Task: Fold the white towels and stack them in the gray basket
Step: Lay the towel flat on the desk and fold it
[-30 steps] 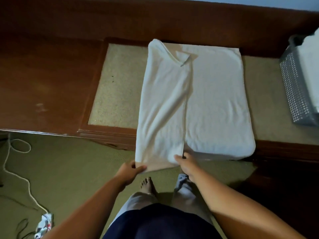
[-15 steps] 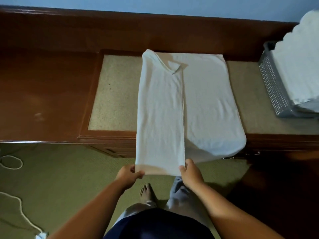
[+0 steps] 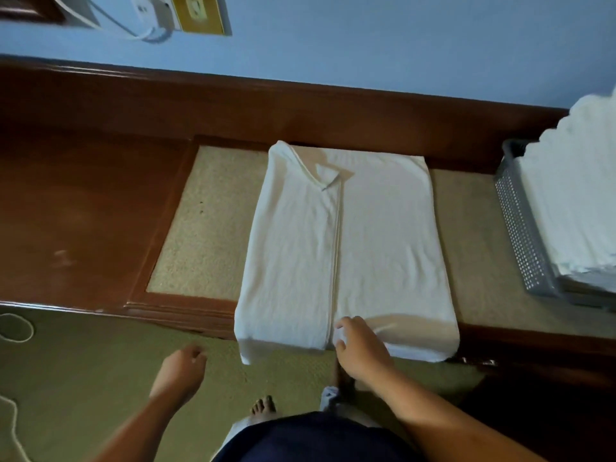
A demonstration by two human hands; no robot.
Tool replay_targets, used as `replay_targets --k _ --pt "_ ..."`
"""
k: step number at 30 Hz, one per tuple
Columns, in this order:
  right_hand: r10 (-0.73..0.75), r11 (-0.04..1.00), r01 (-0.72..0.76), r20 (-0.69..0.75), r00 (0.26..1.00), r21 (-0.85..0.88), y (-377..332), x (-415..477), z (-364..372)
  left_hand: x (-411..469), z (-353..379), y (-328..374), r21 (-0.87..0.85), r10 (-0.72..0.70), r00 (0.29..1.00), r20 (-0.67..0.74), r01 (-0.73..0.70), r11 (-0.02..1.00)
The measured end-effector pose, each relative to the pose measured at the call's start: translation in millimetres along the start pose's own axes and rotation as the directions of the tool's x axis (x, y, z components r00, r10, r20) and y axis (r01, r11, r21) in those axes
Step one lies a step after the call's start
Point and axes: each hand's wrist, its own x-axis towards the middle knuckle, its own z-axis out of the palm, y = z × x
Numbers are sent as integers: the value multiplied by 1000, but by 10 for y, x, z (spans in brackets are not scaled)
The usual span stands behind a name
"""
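One towel lies pinched between the right fingers.

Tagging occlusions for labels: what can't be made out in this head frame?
Gray basket: head view, right side cut off by the frame edge; inside hidden by stacked towels.
Right hand: head view, pinching or just pressing the folded towel? Its fingers cover the contact.
Wall socket: head view, blurred, cropped at top.
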Motion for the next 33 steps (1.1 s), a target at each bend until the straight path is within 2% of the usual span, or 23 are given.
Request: replay_targets --k 4,9,12,16,20,22,24,27,29,33 --pt "-144 989 145 21 989 -31 -74 400 -410 103 -65 663 -84 163 976 -144 -177 981" --pt "-213 975 212 -11 977 -65 -222 810 -698 218 -63 1231 33 392 909 -143 -391 920" --pt "-230 970 228 -13 973 -89 -331 1011 -746 414 -108 1398 119 480 875 -68 -471 874" --pt "-205 973 207 27 978 -100 -462 1221 -610 693 -195 1546 249 504 862 59 -502 828" --pt "-249 955 261 92 964 -142 -626 1499 -482 1093 -166 1580 374 545 821 167 -564 736" --pt "-280 942 296 113 953 -157 -667 1660 -459 1307 -138 1573 353 636 756 158 -644 678" --pt "-376 905 372 21 927 -207 -669 1858 -467 1515 -148 1644 376 675 696 245 -710 596" --pt "-429 860 404 -13 903 -313 -594 2412 -499 2054 -94 1955 362 682 654 328 -754 549" --pt "-428 857 386 -54 902 -341 -640 2738 -653 2394 -120 2217 401 707 642 295 -755 519" --pt "-309 914 220 -234 922 -341 -704 3650 -1196 3247 -283 2905 458 693 703 156 -674 580"
